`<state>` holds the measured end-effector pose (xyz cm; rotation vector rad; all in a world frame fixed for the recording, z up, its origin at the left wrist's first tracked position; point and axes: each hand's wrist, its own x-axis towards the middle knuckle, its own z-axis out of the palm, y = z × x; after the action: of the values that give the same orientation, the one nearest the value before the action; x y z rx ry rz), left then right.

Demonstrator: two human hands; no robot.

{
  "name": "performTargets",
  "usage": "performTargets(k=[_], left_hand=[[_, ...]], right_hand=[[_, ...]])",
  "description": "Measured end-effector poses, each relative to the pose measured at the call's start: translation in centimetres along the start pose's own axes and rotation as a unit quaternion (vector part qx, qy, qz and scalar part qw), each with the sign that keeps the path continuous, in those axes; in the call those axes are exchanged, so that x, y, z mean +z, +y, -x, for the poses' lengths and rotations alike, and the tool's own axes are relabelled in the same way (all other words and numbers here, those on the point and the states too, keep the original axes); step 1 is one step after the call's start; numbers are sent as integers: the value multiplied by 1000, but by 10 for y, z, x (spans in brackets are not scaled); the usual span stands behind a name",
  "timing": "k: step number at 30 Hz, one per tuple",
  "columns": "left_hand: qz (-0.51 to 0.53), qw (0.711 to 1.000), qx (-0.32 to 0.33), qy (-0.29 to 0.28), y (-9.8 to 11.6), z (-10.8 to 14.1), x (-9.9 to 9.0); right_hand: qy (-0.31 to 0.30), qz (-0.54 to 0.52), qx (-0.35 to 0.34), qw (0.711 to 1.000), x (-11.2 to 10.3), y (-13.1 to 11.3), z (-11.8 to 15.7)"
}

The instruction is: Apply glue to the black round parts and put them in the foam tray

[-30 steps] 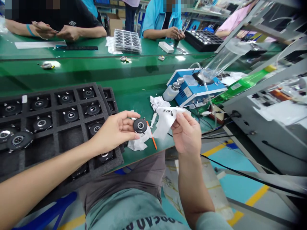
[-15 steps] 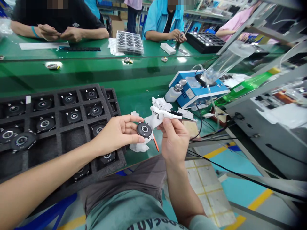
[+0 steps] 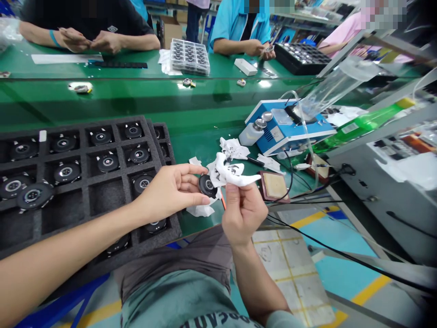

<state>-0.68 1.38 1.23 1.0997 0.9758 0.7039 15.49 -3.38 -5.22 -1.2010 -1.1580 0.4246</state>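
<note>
My left hand (image 3: 179,187) pinches a round black watch back (image 3: 206,186) by its edge between thumb and fingers. A white, black-stained cloth (image 3: 229,173) is gripped between the thumb and fingers of my right hand (image 3: 244,207). Part of the cloth overlaps the right side of the watch back. To the left, a dark foam tray (image 3: 107,198) holds several similar round watch backs (image 3: 67,172) in its compartments. One watch back (image 3: 35,196) rests across a divider.
Behind the hands stand a white bottle (image 3: 251,134) and a blue machine (image 3: 278,132) with a clear tube. A sponge block (image 3: 275,186), crumpled wipes (image 3: 201,210) and cables lie nearby. People work across the green bench (image 3: 136,102), near a clear tray (image 3: 190,57).
My right hand has brought the cloth left onto the watch back, partly covering it. The cloth is more spread out. The whole view has shifted slightly, with the bench things now further right.
</note>
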Motion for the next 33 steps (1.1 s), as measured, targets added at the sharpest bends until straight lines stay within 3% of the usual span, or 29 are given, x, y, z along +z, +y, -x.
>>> performTargets(k=[6, 12, 19, 24, 29, 33], left_hand=[[-23, 1000, 7, -20, -5, 1, -2], [-23, 999, -19, -22, -5, -1, -3], [-19, 999, -13, -39, -5, -3, -4], [-1, 999, -1, -54, -5, -3, -7], [17, 998, 26, -45, -4, -3, -5], [2, 999, 44, -25, -3, -4, -6]], right_hand=[[-21, -27, -28, 999, 4, 14, -1], [-90, -155, 53, 982, 6, 19, -9], [-52, -290, 106, 950, 16, 20, -12], [-33, -310, 132, 941, 17, 25, -15], [1, -348, 165, 923, -9, 32, -33], [42, -298, 190, 934, -46, 41, -62]])
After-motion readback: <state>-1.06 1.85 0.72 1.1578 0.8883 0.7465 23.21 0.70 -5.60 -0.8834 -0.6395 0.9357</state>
